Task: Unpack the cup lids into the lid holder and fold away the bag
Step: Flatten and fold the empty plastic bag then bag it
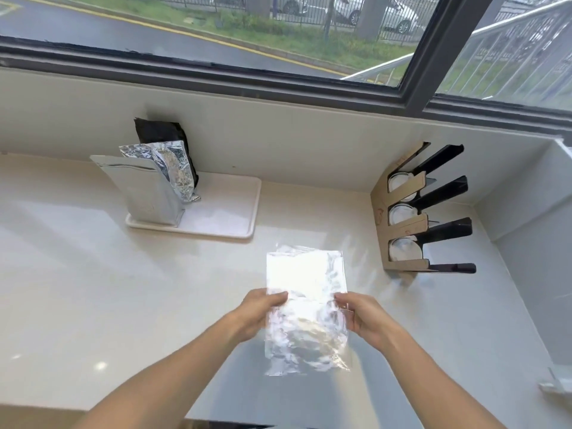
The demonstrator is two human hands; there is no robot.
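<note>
Now, with the lid holder [402, 218] apparently stocked, the left hand [257, 314] and right hand [365, 317] pinch the clear bag [305, 308] by its edges over the counter [93, 274], and should crease it squarely, pressing out trapped air.

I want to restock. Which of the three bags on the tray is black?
The rear bag, standing against the wall behind the others on the tray. The crinkled bag and the smooth front bag are both silver.

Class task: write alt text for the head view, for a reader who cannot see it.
Two bare hands, left hand and right hand, hold an empty clear plastic bag over a pale counter. White lids sit in the lid holder at right.
</note>
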